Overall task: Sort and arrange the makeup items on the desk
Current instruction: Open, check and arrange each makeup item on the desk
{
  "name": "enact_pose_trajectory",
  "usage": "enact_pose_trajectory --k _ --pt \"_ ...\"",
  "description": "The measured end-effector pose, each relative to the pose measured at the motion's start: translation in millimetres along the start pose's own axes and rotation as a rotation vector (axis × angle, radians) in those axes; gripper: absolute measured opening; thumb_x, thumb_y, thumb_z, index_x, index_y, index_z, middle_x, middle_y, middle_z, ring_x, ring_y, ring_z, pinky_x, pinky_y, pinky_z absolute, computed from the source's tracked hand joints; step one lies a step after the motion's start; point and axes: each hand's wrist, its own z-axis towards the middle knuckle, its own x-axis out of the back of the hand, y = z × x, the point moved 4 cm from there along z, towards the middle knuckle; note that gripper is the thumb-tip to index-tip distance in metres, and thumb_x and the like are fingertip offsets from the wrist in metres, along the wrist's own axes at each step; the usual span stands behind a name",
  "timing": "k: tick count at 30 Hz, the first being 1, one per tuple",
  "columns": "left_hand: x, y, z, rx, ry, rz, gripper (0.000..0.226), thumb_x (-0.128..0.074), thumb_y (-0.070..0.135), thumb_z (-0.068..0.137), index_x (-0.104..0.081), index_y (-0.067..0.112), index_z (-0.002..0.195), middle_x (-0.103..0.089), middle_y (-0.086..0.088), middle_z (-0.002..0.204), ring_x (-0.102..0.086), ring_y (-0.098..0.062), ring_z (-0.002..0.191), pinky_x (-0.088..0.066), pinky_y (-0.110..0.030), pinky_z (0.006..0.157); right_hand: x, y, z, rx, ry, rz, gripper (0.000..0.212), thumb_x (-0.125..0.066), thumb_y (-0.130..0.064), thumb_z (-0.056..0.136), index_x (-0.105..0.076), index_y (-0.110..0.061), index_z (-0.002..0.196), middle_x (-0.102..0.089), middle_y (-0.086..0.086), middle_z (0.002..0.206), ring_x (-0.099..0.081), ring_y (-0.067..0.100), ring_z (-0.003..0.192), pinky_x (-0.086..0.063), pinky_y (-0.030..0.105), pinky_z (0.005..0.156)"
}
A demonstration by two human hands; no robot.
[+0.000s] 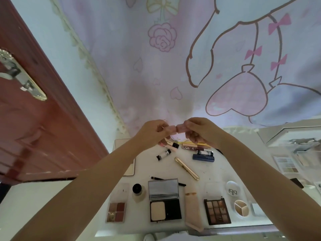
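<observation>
I hold a small pink tube [176, 130] between my left hand [152, 132] and right hand [199, 130], probably capping it; next it needs a place on the white worktop [213, 173] below.

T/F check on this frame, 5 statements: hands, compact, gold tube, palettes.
1. Both hands hold one small pink item raised above the desk. True: the left hand and right hand pinch the pink item between them.
2. The black powder compact is closed. False: it lies open, mirror lid up.
3. The gold tube lies on the desk, untouched. True.
4. The nine-pan eyeshadow palette sits left of the compact. False: it is to its right; the four-pan palette is on the left.
5. The left hand rests flat on the desk. False: it is lifted, fingers curled on the pink item.
</observation>
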Motion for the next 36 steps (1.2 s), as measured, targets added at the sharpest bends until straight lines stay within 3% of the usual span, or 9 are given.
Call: enact_pose_trajectory --k 7,11,14,19,24,28,31,33,36 --pt "4.3 5.5 -1.1 0.061 0.023 -0.247 0.015 -0.063 0.023 0.086 -0.062 0.009 0.08 -0.061 0.001 0.066 -0.056 -0.001 0.042 -0.043 -0.011 0.042 4.0 -0.5 -3.9 0.127 -0.023 0.207 0.023 -0.051 0.012 0.085 -0.061 -0.01 0.088 -0.061 0.009 0.08 -0.06 0.019 0.066 -0.054 0.027 0.068" --pt "9.2 4.4 2.4 0.087 0.11 -0.397 0.021 -0.058 0.021 0.09 -0.062 0.012 0.071 -0.057 -0.002 0.063 -0.053 -0.006 0.043 -0.041 -0.012 0.042 3.9 -2.0 -5.6 0.059 -0.06 0.247 0.017 -0.05 0.008 0.087 -0.062 -0.004 0.089 -0.064 0.008 0.082 -0.065 0.017 0.069 -0.057 0.022 0.066" --pt "13.1 5.7 5.8 0.084 0.146 -0.484 0.016 -0.061 0.02 0.088 -0.064 0.007 0.079 -0.055 -0.001 0.064 -0.052 -0.01 0.05 -0.043 -0.015 0.048 6.2 -7.9 -5.3 0.072 0.02 0.341 0.016 -0.051 0.012 0.084 -0.06 -0.001 0.083 -0.064 0.01 0.078 -0.066 0.017 0.066 -0.057 0.021 0.064" --pt "8.2 14.5 9.3 0.038 0.035 -0.649 0.012 -0.054 0.005 0.09 -0.064 0.01 0.09 -0.054 0.01 0.059 -0.051 -0.002 0.053 -0.044 -0.016 0.058 6.4 -22.4 -2.8 0.138 0.144 0.458 0.014 -0.054 0.012 0.082 -0.061 0.001 0.078 -0.065 0.013 0.073 -0.068 0.019 0.065 -0.058 0.021 0.062" --pt "-0.2 15.5 13.4 0.007 0.002 -0.662 0.01 -0.056 0.013 0.089 -0.06 0.009 0.097 -0.06 -0.001 0.087 -0.056 -0.011 0.081 -0.044 -0.021 0.071 -2.4 -28.7 0.1 0.13 0.123 0.553 0.012 -0.052 0.011 0.084 -0.059 0.005 0.077 -0.067 0.013 0.066 -0.069 0.021 0.062 -0.057 0.022 0.058" --pt "-5.6 14.8 18.0 0.02 0.025 -0.729 0.01 -0.05 0.013 0.094 -0.058 0.009 0.09 -0.064 -0.002 0.08 -0.06 -0.018 0.084 -0.047 -0.031 0.083 -0.1 -21.2 0.5 0.043 0.227 0.288 0.01 -0.058 0.001 0.086 -0.06 0.0 0.076 -0.064 0.012 0.067 -0.065 0.021 0.057 -0.052 0.023 0.051" --pt "-2.3 13.4 18.9 0.047 0.043 -0.624 0.005 -0.05 0.012 0.094 -0.053 0.009 0.097 -0.062 -0.003 0.081 -0.063 -0.017 0.08 -0.053 -0.026 0.075 10.6 -18.2 -0.4 0.027 0.319 0.219 0.013 -0.055 -0.005 0.089 -0.06 -0.004 0.078 -0.062 0.011 0.068 -0.058 0.019 0.056 -0.047 0.021 0.048" --pt "0.4 11.2 18.7 0.078 0.032 -0.466 0.027 -0.058 0.014 0.09 -0.045 0.011 0.113 -0.064 -0.005 0.087 -0.065 -0.015 0.074 -0.055 -0.021 0.067 14.6 -23.9 -0.9 0.032 0.316 0.181 0.016 -0.052 -0.015 0.093 -0.06 -0.009 0.081 -0.062 0.008 0.071 -0.058 0.018 0.058 -0.046 0.02 0.049" --pt "4.5 12.8 16.4 0.045 0.038 -0.122 0.044 -0.067 0.018 0.083 -0.04 0.018 0.117 -0.069 -0.003 0.093 -0.064 -0.009 0.074 -0.05 -0.014 0.066 11.8 -37.2 0.4 0.015 0.229 -0.018 0.024 -0.047 -0.035 0.094 -0.059 -0.018 0.084 -0.062 0.002 0.073 -0.056 0.015 0.056 -0.043 0.017 0.047"
